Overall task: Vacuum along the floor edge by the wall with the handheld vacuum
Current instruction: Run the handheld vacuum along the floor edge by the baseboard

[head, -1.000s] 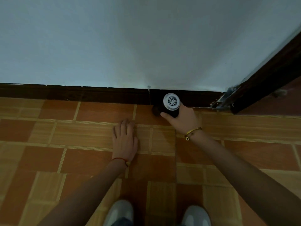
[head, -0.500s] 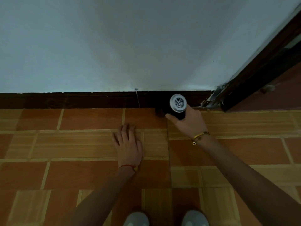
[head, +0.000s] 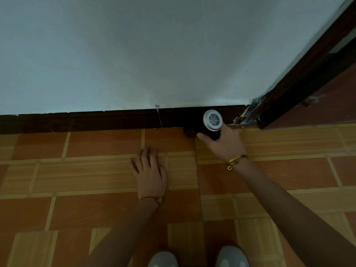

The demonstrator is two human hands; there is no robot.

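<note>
One handheld vacuum, gripped by right hand at dark skirting. Left hand flat on floor, fingers straight. Two shoes.

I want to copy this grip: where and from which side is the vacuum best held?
Judging by its pose, take the vacuum round its dark barrel just below the white vented cap, coming from the floor side as the right hand does. The nozzle end points at the baseboard, so the rear stays free. The left hand rests flat on the floor.
</note>
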